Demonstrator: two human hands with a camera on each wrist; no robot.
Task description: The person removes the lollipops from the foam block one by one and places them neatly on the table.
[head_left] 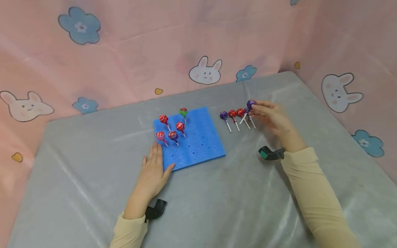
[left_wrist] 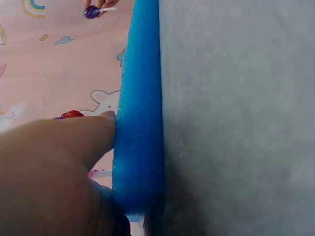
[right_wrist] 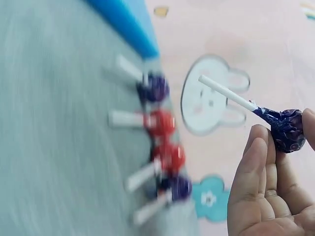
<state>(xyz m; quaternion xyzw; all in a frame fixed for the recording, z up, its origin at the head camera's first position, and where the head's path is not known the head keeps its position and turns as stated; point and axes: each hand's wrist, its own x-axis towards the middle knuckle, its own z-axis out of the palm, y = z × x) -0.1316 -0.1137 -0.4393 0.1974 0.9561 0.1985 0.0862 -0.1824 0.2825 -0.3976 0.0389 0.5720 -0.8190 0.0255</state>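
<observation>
My right hand (head_left: 274,119) pinches the head of a purple-wrapped lollipop (right_wrist: 288,130) between thumb and fingers, raised above the table with its white stick pointing out. Below it lie several lollipops in a row: a purple one (head_left: 224,115), two red ones (head_left: 232,114) and another purple one (right_wrist: 178,188). My left hand (head_left: 151,179) rests with straight fingers along the left edge of a blue foam board (head_left: 198,148), its thumb against the near edge. Upright in the board stand a green lollipop (head_left: 183,112), a pink one (head_left: 160,135), a purple one (head_left: 173,135) and two red ones (head_left: 180,127).
Small holes dot the near and right parts of the board. A grey cloth (head_left: 93,193) covers the table. Behind it and at the right hangs a pink curtain (head_left: 139,44) with rabbits and flowers. Each wrist wears a black camera band (head_left: 271,153).
</observation>
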